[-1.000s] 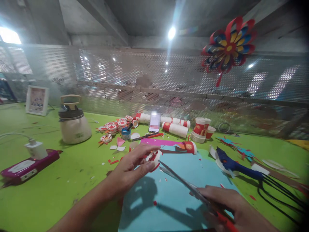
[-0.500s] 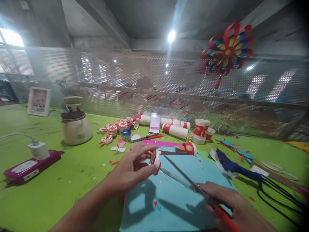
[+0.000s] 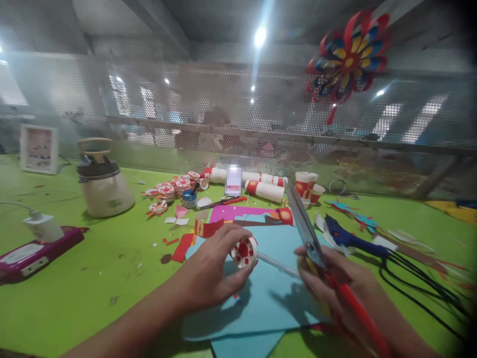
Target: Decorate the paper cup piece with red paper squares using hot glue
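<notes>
My left hand (image 3: 208, 271) pinches a cut-down paper cup base (image 3: 244, 251) by its edge, thumb below and fingers above. The base is white, with red squares ringed round a red centre, and faces me. My right hand (image 3: 345, 278) grips red-handled scissors (image 3: 304, 223), whose blades point up and away, apart from the cup base and looking nearly closed. Light blue paper (image 3: 276, 308) lies under both hands. On it rests a slim, clear pen-like stick (image 3: 278, 263), its right end hidden by my right hand. Red paper scraps (image 3: 183, 247) lie beyond my left wrist.
Finished-looking red and white discs (image 3: 166, 190), a blue jar (image 3: 189, 199) and stacked paper cups (image 3: 264, 191) stand farther back. A blue glue gun (image 3: 350, 238) with black cords lies right. A kettle-like jug (image 3: 104, 189) and purple power strip (image 3: 44, 253) are left.
The scissors have swung upright and away from the cup base. My left hand has turned the base so its patterned face shows. The blue paper's near edge has shifted, and the view has moved slightly.
</notes>
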Demonstrator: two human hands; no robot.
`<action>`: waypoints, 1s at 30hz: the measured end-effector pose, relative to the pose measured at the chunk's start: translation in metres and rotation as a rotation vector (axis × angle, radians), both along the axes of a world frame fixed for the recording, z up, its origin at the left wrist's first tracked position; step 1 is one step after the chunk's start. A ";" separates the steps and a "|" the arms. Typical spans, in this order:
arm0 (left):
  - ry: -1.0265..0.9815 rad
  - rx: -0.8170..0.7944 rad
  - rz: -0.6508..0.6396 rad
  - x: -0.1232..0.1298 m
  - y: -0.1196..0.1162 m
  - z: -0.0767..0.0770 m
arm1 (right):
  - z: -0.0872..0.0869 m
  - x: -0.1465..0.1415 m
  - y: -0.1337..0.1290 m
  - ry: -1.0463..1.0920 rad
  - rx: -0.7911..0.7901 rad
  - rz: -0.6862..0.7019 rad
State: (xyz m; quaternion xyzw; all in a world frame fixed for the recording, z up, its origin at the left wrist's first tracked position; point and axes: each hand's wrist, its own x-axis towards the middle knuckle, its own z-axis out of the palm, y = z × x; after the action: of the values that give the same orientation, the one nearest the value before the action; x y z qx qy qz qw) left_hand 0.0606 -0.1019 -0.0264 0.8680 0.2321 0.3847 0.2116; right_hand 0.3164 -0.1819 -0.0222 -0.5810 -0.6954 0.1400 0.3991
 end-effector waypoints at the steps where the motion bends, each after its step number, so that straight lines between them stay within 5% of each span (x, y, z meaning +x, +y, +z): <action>1: 0.061 0.041 -0.021 0.003 -0.003 -0.003 | 0.004 -0.004 0.000 0.042 -0.044 0.003; 7: 0.134 0.095 -0.089 0.010 -0.011 -0.008 | 0.021 -0.039 -0.003 0.317 -0.160 0.123; 13: 0.069 0.094 -0.116 0.007 -0.012 -0.005 | 0.017 -0.065 0.002 0.487 -0.222 0.119; 30: 0.062 -0.022 -0.144 0.005 -0.008 0.000 | 0.016 -0.062 0.007 0.548 -0.228 0.177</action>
State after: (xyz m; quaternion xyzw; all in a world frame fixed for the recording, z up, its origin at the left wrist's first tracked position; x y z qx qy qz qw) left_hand 0.0652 -0.1102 -0.0268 0.8916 0.1795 0.3389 0.2409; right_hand 0.2549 -0.1751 -0.0062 -0.4998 -0.5897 0.4026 0.4903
